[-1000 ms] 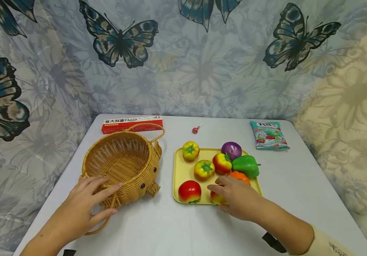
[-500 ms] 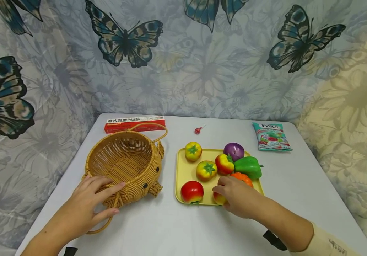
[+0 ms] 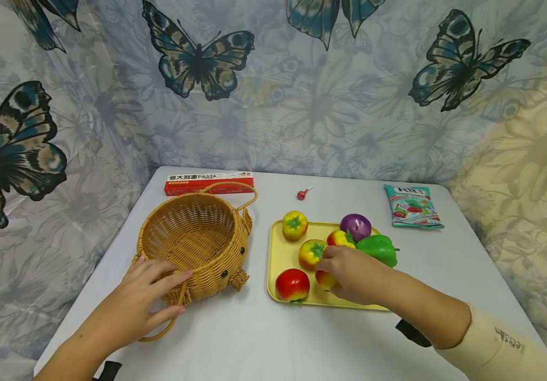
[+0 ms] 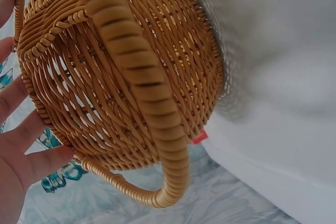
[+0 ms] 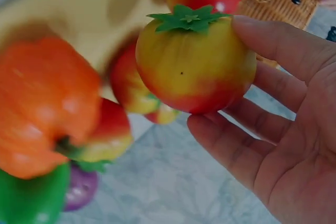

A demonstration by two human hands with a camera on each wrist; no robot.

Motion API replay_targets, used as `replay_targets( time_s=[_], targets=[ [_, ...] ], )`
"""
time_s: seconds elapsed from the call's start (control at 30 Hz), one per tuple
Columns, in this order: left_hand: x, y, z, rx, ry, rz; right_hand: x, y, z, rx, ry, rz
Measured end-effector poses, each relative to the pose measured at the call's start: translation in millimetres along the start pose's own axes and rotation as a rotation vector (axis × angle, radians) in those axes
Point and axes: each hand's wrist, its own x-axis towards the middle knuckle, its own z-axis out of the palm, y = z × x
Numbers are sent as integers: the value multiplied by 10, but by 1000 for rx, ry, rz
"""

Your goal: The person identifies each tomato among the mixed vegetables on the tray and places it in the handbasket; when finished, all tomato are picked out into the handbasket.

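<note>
Right hand (image 3: 361, 275): clamped on a tomato (image 5: 194, 69), thumb on one side, fingers curled against the other. Tomato is yellow shading to red, with a green leafy cap; in the head view it sits over the front part of the tray (image 3: 279, 259), partly covered by the hand. Cannot tell whether it clears the tray surface.

Left hand (image 3: 144, 296): fingers spread and apart, laid over the near rim of the basket (image 3: 227, 254); thumb set off from the fingers, by the near handle (image 4: 149, 82). Left wrist view shows fingertips touching the rim.

Basket: woven, upright, left of the tray and apart from it; black eyes on the side facing the tray.

On tray, by position: yellow tomato (image 3: 294, 225) at far left corner; second yellow one (image 3: 311, 254) near the middle; red tomato (image 3: 293, 284) at near left corner, beside the held one. Farther right, a red-yellow fruit (image 3: 339, 237), an eggplant (image 3: 356, 227) and a green pepper (image 3: 380, 248), clustered. Orange pepper (image 5: 47, 103) shows in the right wrist view, hidden behind the hand from the head.

Beyond: pasta box (image 3: 189, 186) behind basket, lollipop (image 3: 301, 195) behind tray, candy bag (image 3: 413, 206) at far right of the white table (image 3: 263, 338).
</note>
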Motion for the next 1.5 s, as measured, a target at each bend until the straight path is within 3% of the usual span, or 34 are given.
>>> replay_targets(
  time_s=[0.2,0.5,0.73,1.07,1.3,1.5],
  targets=[
    [42,22,-16,-5,-11,-36,192,-22,-234,-27,41,-92],
    [66,53,-25,22,-29,-38,569,-156,-602,-17,24,-93],
    [65,55,3,13,-30,-38,943,-273,-847,-35,82,-170],
    [68,81,-6,12,-43,-62,1395,-483,-1117,-2,83,-194],
    [55,86,-31,27,-71,-88,1626,-753,-1177,-38,101,-257],
    [49,86,-47,32,-77,-92,1790,-995,-1050,-54,61,-309]
  ],
)
